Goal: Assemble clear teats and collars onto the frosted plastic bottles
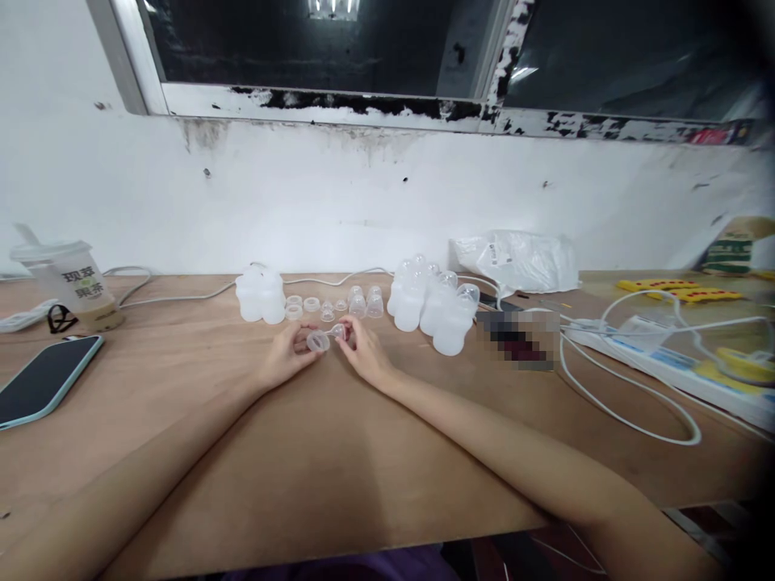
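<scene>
Clear plastic ring point(318, 341) sits tilted in the left hand's point(284, 357) curled fingers, apparently for steadiness; the right hand point(368, 357) pinches a small nipple point(337, 331) close beside it, near the table's point(327, 452) middle.

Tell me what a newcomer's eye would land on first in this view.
Probably the cluster of cloudy white bottles with clear domed tops, right of the hands near the wall. Next, mid-table, the left hand holds a clear ring-shaped piece while the right hand grips a small clear part. The tall printed drink cup at far left also stands out.
</scene>
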`<state>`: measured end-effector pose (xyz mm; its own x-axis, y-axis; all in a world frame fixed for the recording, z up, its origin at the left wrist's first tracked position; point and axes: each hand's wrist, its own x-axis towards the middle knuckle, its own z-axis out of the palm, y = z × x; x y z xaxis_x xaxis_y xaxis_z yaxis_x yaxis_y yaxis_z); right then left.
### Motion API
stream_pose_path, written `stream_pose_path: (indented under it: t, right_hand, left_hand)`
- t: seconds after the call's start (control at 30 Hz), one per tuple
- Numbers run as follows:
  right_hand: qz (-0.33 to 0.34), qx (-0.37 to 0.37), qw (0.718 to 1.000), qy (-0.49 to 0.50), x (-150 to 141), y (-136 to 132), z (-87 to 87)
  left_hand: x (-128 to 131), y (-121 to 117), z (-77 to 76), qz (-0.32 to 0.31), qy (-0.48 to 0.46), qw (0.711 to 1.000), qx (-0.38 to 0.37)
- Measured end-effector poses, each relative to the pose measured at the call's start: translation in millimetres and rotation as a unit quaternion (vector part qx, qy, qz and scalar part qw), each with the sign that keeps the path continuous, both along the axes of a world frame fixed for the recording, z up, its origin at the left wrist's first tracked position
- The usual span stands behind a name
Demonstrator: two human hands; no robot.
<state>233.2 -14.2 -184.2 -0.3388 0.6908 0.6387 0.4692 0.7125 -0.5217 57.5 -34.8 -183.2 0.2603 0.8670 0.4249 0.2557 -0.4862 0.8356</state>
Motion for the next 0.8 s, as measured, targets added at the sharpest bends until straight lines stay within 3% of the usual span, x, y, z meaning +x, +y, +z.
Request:
stream_pose_path:
  t: [0.2, 0.3, 0.5, 0.8]
  right_hand:
    - [0.083, 0.103, 0.989, -0.071, -3.4, -7.7, 3.5]
    - [0.125, 0.128, 0.978, -0.107, -4.1, -7.6, 2.7]
    - [0.147, 0.129, 0.969, -0.148, -4.5, -8.4, 4.4]
    - [0.049, 0.119, 0.974, -0.189, -7.0, -6.5, 4.7]
  left_hand:
    - [2.3, 4.6, -3.2, 0.037, 0.055, 0.989, 0.128]
    - [2.4, 5.8, -4.4, 0.045, 0.073, 0.984, 0.153]
    - [2.2, 5.4, -5.7, 0.049, 0.1, 0.981, 0.162]
    - [3.4, 0.8, -2.2, 0.051, 0.214, 0.951, 0.217]
